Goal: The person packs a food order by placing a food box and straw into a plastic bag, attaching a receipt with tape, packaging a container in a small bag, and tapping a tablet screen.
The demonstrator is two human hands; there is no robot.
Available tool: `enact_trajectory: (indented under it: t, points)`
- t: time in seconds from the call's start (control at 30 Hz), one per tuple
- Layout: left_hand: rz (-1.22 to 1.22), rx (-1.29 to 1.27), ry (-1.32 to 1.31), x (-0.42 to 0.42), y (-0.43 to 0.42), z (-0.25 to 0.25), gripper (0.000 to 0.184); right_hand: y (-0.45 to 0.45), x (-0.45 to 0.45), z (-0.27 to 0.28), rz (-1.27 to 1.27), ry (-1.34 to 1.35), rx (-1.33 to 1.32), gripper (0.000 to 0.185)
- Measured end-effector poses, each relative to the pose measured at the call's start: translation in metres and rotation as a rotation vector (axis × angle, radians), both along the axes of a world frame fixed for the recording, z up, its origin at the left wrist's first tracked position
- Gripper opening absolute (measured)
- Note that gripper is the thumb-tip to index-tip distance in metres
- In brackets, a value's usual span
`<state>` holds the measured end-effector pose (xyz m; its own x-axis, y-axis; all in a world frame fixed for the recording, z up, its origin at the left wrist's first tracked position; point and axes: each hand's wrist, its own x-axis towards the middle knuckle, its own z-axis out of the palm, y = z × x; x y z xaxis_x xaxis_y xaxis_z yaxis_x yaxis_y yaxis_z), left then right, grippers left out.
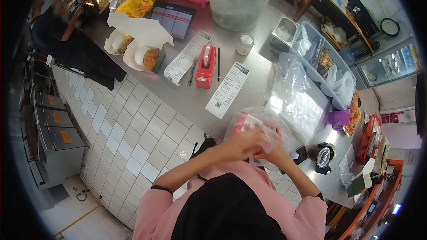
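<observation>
Both hands grip a clear plastic bag (258,114) at the near edge of a steel bench (260,75), the left hand (250,143) and right hand (271,145) nearly together, pinching the film; a red shape shows through it. The step in hand appears to be gathering or tying the bag's mouth; the next move would call for a firm hold on the bunched film with each hand. Farther up lie two printed receipts (228,89), a red tape dispenser (205,75) between them, with a can (244,44) nearby and flat plastic packaging (296,106) at right. Open food boxes (141,29) stand beside a tablet (172,20); a co-worker (58,40) in dark clothing stands over a tiled floor (129,122).
</observation>
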<state>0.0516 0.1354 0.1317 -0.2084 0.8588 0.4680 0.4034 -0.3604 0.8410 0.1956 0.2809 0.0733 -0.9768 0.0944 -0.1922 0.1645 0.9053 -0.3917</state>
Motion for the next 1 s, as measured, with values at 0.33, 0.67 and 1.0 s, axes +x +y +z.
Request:
enact_trajectory:
  t: [0.33, 0.67, 1.0]
  points:
    - [-0.202, -0.124, 0.511, 0.0, 0.026, 0.097, 0.027, -0.023, -0.009, 0.037, -0.032, -0.105, 0.295, 0.061]
    - [0.124, -0.142, -0.689, -0.04, 0.011, 0.071, 0.017, 0.043, 0.002, 0.193, 0.022, -0.659, -0.069, 0.029]
    - [0.201, -0.26, -0.356, -0.06, 0.005, 0.091, 0.022, 0.086, -0.012, 0.259, 0.713, -0.231, -0.34, 0.025]
